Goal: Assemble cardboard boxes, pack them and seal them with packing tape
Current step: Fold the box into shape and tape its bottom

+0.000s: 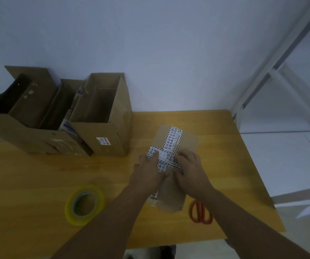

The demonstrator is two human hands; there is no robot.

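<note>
As far as my head camera shows, the job is at its sealing stage. 1 small box (171, 195) lies closed on the table (38, 180), right of centre and close to me. Printed tape (174, 139) is already laid along its top, and a 2nd strip crosses it near the middle.

My left hand (147, 172) rests flat on the left end of that cross strip, fingers out, pressing it down. My right hand (190, 168) bears on the right end beside the long strip; whether its fingers pinch the tape or only press, I cannot tell. I judge this box nearly finished, with the strip ends yet to be smoothed over the sides.

Its long axis runs from me toward the wall, leaning slightly right at the far end, and the long strip follows it.

A clear tape roll (84, 204) lies left of my arms, and red-handled scissors (200, 212) lie to the right. 2 open cartons (101, 131) stand at the far left, so more packing may remain.
</note>
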